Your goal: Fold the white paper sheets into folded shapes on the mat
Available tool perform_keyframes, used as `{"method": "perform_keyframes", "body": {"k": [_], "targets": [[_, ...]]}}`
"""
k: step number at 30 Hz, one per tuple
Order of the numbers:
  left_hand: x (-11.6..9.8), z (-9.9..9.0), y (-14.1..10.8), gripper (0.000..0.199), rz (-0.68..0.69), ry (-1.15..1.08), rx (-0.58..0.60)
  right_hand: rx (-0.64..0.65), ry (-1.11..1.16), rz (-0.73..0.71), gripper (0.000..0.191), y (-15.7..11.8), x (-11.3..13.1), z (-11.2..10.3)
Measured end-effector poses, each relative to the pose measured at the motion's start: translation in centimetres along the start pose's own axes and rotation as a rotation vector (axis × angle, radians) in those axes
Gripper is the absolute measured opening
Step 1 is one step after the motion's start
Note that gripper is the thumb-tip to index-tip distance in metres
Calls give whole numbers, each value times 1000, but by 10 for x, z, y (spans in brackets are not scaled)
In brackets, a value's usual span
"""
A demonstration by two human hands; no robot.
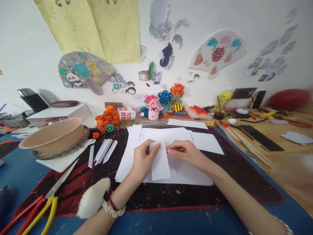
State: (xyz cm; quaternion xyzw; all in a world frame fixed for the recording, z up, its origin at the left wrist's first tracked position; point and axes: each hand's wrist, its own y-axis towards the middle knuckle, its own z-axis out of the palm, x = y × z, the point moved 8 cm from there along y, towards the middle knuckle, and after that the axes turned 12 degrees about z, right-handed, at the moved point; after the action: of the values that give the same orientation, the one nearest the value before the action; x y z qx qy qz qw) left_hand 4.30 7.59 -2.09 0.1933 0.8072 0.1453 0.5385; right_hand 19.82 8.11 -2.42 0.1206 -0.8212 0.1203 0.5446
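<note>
A white paper strip [160, 166] is pinched between the thumb and fingers of my left hand [144, 158], standing out over the stack of white paper sheets [129, 163]. Close to its upper right side, my right hand [187, 153] has its thumb and forefinger closed at a small white paper edge [166, 143]. Whether that edge belongs to the same strip, I cannot tell. Several narrow folded paper strips [103, 151] lie left of the stack. A small paper piece [135, 131] rests on its upper left corner, and another sheet [207, 142] lies to the right.
Scissors with red and yellow handles [50, 199] lie open at the left, near a white fluffy object [94, 197]. A round beige basin [53, 137] stands behind them. Pipe-cleaner flowers [177, 93] line the wall. At the right are wooden sticks [246, 145] and a phone [260, 137].
</note>
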Motion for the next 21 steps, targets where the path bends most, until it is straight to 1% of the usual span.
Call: {"method": "perform_keyframes", "body": {"k": [2, 5, 11, 15, 19, 21], "targets": [[-5, -1, 0, 28, 17, 45, -2, 14, 24, 7, 20, 0, 0, 2], [-10, -2, -1, 27, 41, 109, -8, 1, 37, 10, 18, 0, 1, 1], [-14, 1, -1, 26, 62, 97, 8, 17, 51, 11, 19, -1, 0, 3], [-10, 3, -2, 28, 33, 34, 10, -3, 50, 15, 18, 0, -2, 2], [1, 13, -3, 36, -41, -69, 101, -37, 45, -3, 18, -1, 0, -1], [5, 15, -3, 40, -65, -68, 115, -48, 21, -19, 18, -2, 1, -1]]}}
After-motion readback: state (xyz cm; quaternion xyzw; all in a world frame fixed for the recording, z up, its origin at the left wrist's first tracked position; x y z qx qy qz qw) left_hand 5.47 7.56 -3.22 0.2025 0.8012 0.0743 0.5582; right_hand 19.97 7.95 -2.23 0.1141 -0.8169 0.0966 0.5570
